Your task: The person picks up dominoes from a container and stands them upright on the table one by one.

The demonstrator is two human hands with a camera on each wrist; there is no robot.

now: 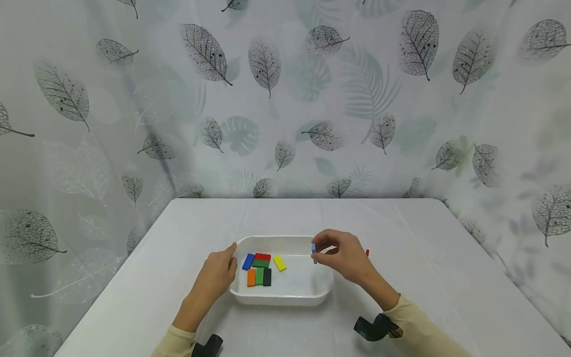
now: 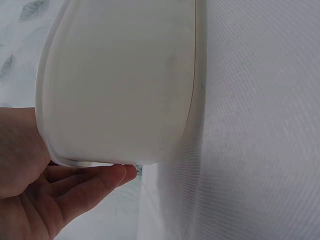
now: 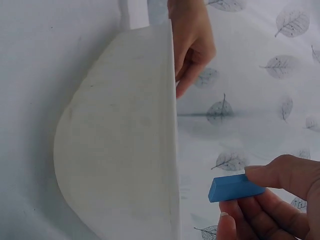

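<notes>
The right hand (image 1: pixel 345 258) pinched a small light-blue block (image 1: pixel 314 252) between thumb and fingertips; grip clamped on it. In the right wrist view the block (image 3: pixel 235 188) showed as a flat, oblong slab with squared edges and a matte face, held end-out beside the rim of the white tray (image 3: pixel 120 150). From the head view it hung over the tray's right edge, above the rim and not touching it.

The left hand (image 1: pixel 218 275) lay against the left wall of the white tray (image 1: pixel 285 297), fingers nearly straight, grip loose and unclenched, flat on the tray side. The left wrist view showed the fingers (image 2: pixel 85 187) just beneath the tray's lip.

Count inside the tray: seven blocks, one of each. Blue block (image 1: pixel 248 261), red block (image 1: pixel 262 257), dark green block (image 1: pixel 260 264), yellow block (image 1: pixel 279 263), orange block (image 1: pixel 251 277), light green block (image 1: pixel 259 276), black block (image 1: pixel 267 277). All lay flat in a loose cluster at the tray's left half; red and dark green touched along their long edges, orange, light green and black sat side by side.

One more red piece (image 1: pixel 368 253) showed on the worktop (image 1: pixel 446 258) behind the right hand, mostly hidden. One tray. Leaf-print curtain (image 1: pixel 285 99) behind the worktop.
</notes>
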